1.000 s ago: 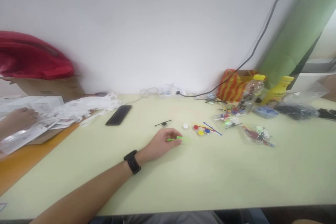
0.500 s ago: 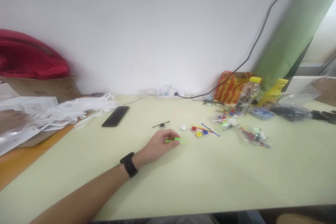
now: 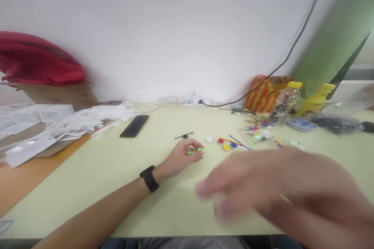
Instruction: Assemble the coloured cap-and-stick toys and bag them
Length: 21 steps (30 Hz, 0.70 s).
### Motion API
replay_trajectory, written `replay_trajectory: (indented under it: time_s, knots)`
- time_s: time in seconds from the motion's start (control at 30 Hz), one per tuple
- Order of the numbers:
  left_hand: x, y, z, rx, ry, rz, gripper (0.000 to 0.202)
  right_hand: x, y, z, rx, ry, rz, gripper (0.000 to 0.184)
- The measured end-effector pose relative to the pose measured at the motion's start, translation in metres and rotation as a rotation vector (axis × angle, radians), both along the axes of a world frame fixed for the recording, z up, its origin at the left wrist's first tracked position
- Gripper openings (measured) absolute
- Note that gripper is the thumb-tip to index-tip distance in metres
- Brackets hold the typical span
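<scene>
Near the table's middle, my left hand [image 3: 179, 157] pinches a small green plastic arrow spinner [image 3: 195, 150] between thumb and fingers. Large and smeared by motion, my right hand [image 3: 271, 183] hovers over the right front of the table, so its fingers are unclear. Behind my left hand lies a black arrow spinner [image 3: 184, 136]. A white round piece [image 3: 209, 140] sits to its right. Farther right are a red round piece [image 3: 220, 141], a yellow one [image 3: 226, 148] and a blue one [image 3: 233, 145], with loose coloured arrows [image 3: 240, 142] beside them.
A black phone [image 3: 134, 126] and white straps [image 3: 96, 118] lie at left. Along the back stand a power strip [image 3: 189, 103], a striped bag [image 3: 257, 97], a clear bottle [image 3: 284, 103] and a yellow bottle [image 3: 317, 101]. Bagged pieces [image 3: 257, 130] lie before them.
My right hand has come into view from the lower right, covering part of a bag of pieces. My left hand still holds the green spinner. The hand at the far left is out of view.
</scene>
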<state>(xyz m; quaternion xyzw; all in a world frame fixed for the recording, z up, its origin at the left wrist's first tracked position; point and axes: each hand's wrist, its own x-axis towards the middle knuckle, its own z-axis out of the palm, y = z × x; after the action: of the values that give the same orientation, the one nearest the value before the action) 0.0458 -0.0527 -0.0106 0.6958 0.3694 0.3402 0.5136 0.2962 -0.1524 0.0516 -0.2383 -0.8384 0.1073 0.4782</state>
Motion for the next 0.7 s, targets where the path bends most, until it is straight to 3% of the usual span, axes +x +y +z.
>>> replay_trajectory:
  time_s: [0.07, 0.13, 0.23, 0.37, 0.57, 0.7]
  knots:
    - [0.0, -0.001, 0.001, -0.01, -0.033, -0.014, 0.034, -0.001, 0.01, 0.031, -0.177, -0.145, -0.048, 0.029]
    - [0.0, -0.001, 0.002, 0.005, -0.042, -0.006, 0.031, 0.0, 0.029, 0.036, -0.217, -0.168, -0.077, 0.024]
    - [0.0, 0.0, 0.003, 0.057, -0.018, 0.011, 0.026, 0.007, 0.064, 0.001, -0.365, -0.11, -0.167, 0.023]
    - [0.001, -0.001, 0.006, 0.086, -0.003, 0.0, 0.024, 0.01, 0.087, -0.046, -0.499, -0.048, -0.119, 0.03]
    - [0.003, -0.005, 0.009, -0.033, -0.023, -0.025, 0.03, -0.009, 0.074, -0.055, -0.45, -0.19, -0.075, 0.021]
    - [0.001, -0.004, 0.008, -0.066, -0.068, -0.045, 0.033, -0.014, 0.072, -0.059, -0.438, -0.203, -0.052, 0.026]
